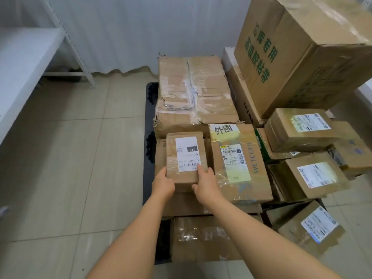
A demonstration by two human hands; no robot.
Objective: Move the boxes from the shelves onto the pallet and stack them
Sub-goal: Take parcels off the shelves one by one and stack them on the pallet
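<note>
Both hands hold small box (186, 157) by its near end, left hand (163, 184), right hand (205, 183); long axis points away, on stack left of taped box (238, 162), over pallet (149, 117)

Two bare hands reach in, the left hand (163, 185) and the right hand (205, 185), both gripping one small labelled box (186, 157). Ten more cardboard boxes show around it: one large taped box (196, 91) behind, one box with yellow tape (237, 162) just to its right, one tall green-lettered box (298, 57) far right, three small labelled boxes at (302, 128), (310, 179) and (312, 228), and four partly hidden ones, though some edges may hide more. One black pallet (150, 109) lies beneath. One white shelf (26, 63) stands on the left.
</note>
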